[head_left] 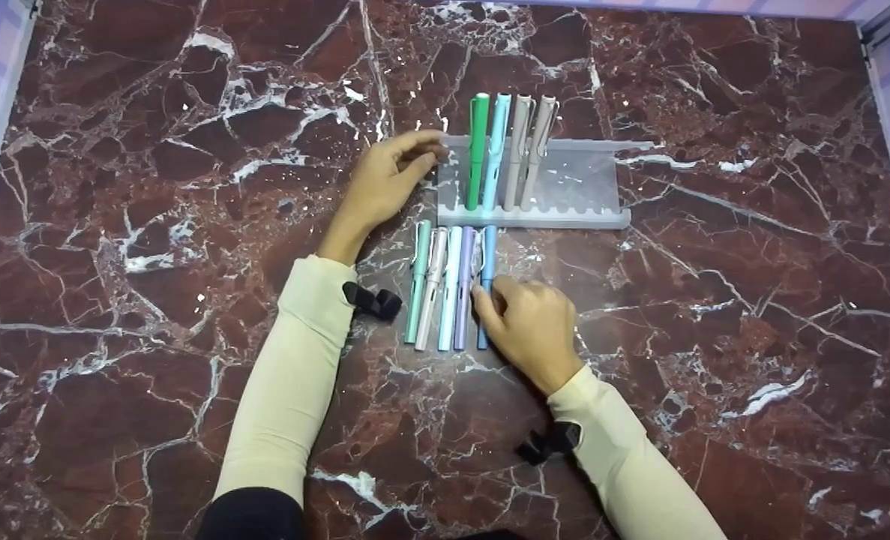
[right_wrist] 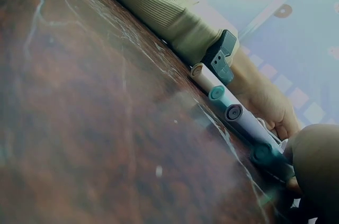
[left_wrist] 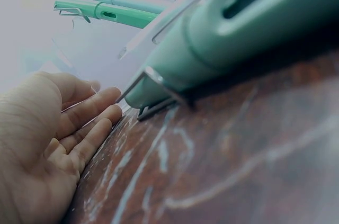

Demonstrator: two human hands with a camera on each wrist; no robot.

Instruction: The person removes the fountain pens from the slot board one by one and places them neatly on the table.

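Note:
In the head view, my left hand (head_left: 388, 176) is at the left edge of a clear plastic pen stand (head_left: 583, 180), fingertips touching it. The left wrist view shows the fingers (left_wrist: 87, 115) loosely bent near the table. Upright in the stand lean a green pen (head_left: 477, 150), a light blue pen (head_left: 497, 150) and two greyish pens (head_left: 518, 150). My right hand (head_left: 534, 326) pinches a blue pen (head_left: 489, 259) at the right end of a row of pens on the table. The fingertips are partly hidden.
Left of the blue pen lie a mint green pen (head_left: 417, 292), a pale greyish pen (head_left: 433, 285), a pale aqua pen (head_left: 450, 289) and a purple pen (head_left: 464, 292). Everything stands on a dark red marbled table (head_left: 714, 337). The stand's right slots hold no pens.

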